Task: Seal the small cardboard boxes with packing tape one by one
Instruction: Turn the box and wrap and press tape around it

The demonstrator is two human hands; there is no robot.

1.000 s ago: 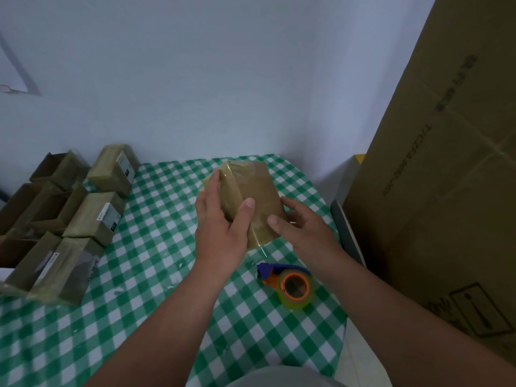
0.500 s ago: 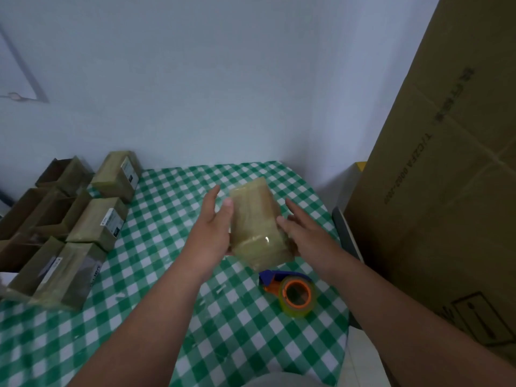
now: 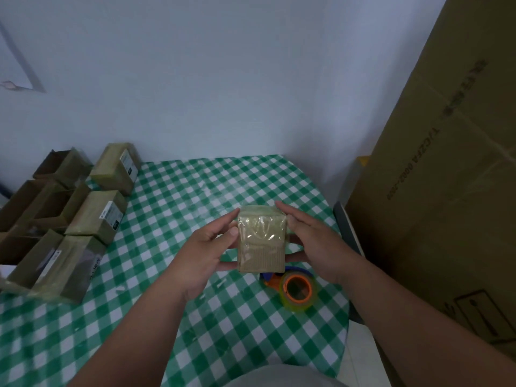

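Two hands hold one box up over the table, between me and the tape roll. My left hand has its thumb on the front face and its fingers reaching behind the left edge; my right hand cups the right edge the same way, so both are gripping the box. The face toward me is glossy and wrinkled over its upper part, which I read as tape already laid; the bare strip below looks uncovered.

What worries me from here: those wrinkles may trap air, and I judge the tape could lift at the edges if I don't press it flat. The hold is by the edges only, so turning the box over could let it slip onto the roll lying right under it. The loose tape end on the roll isn't visible, and it may be hard to find again.

Counting: one box in hand and one tape roll with an orange core. On the left I make out three closed boxes with labels, and about four open boxes, though the dim pile makes that uncertain. One big carton stands at the right.
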